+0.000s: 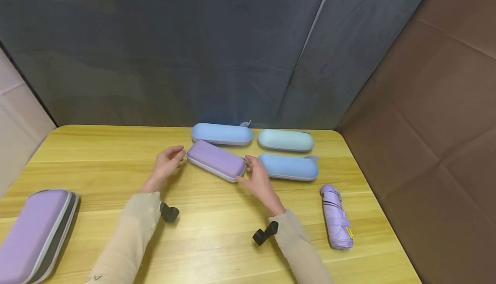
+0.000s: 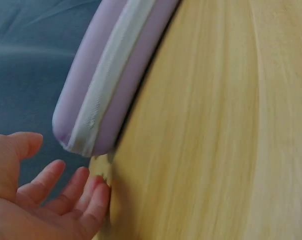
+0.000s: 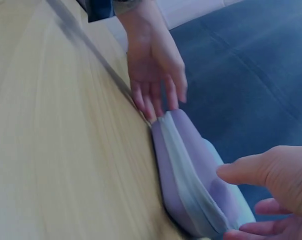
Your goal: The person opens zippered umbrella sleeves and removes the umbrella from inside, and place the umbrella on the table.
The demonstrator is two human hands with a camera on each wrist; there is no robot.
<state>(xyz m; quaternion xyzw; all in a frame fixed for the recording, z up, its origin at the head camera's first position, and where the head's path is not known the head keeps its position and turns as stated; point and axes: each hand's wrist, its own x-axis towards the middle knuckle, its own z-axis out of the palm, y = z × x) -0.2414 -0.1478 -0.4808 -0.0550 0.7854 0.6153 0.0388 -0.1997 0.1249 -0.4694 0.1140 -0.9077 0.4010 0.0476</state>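
Note:
A purple zippered hard case lies slantwise near the middle of the table's far part. My left hand is just off its left end, fingers loosely bent and holding nothing. The left wrist view shows a gap between that hand and the purple case. Around the right end of the case is my right hand, thumb and fingers spread apart. In the right wrist view, the right hand is close beside the case; whether it touches is hard to tell.
Behind the purple case lies a light blue case. To its right are a mint case and another blue case. A folded purple umbrella lies at the right, and a larger purple case at the left edge. Dark fabric hangs behind.

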